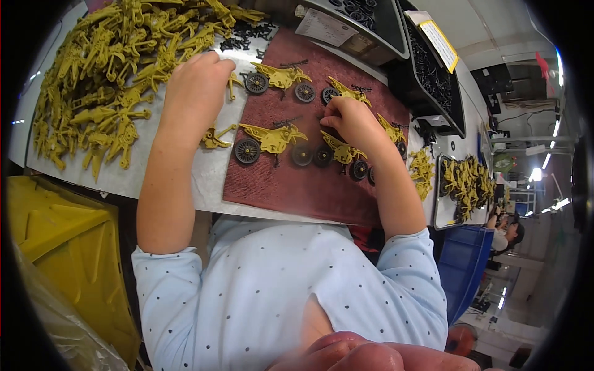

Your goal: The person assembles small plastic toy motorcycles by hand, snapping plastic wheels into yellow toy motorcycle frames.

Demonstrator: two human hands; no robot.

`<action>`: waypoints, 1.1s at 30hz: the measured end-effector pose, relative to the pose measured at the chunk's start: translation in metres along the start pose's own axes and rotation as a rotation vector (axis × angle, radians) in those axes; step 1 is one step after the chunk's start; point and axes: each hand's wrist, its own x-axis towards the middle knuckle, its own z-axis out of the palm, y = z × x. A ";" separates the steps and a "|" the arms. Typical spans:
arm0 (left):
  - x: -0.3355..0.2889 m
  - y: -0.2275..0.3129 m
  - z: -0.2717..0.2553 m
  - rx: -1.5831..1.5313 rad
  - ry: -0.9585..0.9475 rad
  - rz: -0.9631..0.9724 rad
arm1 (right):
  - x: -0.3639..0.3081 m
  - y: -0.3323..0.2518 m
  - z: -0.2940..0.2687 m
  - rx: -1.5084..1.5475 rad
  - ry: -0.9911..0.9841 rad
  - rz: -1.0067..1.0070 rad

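Note:
My left hand point(201, 86) is over the metal tabletop beside a big heap of yellow plastic toy motorcycle bodies point(117, 68). Its fingers are curled, and whatever they may hold is hidden beneath them. On the dark red cloth point(272, 188), my right hand point(354, 120) has its fingertips pinched together, just below a yellow toy motorcycle point(346, 88) with black wheels; I cannot make out anything between them. Other toy motorcycles lie about it: one at upper left point(281, 77), one at lower left point(272, 137) and one under my right wrist point(340, 148).
Small black parts point(247, 37) lie beyond my left hand. Black bins point(433, 74) of dark parts stand along the far right. A tray point(440, 213) of yellow pieces is at the right. A yellow crate point(62, 229) stands at lower left, a blue bin point(461, 263) at lower right.

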 end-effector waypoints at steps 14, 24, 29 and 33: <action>0.005 -0.006 0.003 0.069 0.144 -0.267 | 0.075 -0.042 -0.007 0.208 0.262 -0.206; 0.006 -0.008 0.010 -0.047 0.128 -0.134 | 0.144 -0.062 0.014 0.068 0.452 -0.428; 0.005 0.006 0.009 -0.120 0.031 0.099 | 0.084 -0.035 -0.018 0.118 0.532 -0.520; 0.005 0.014 0.011 -0.137 -0.028 0.157 | 0.017 0.014 -0.050 0.098 0.609 -0.475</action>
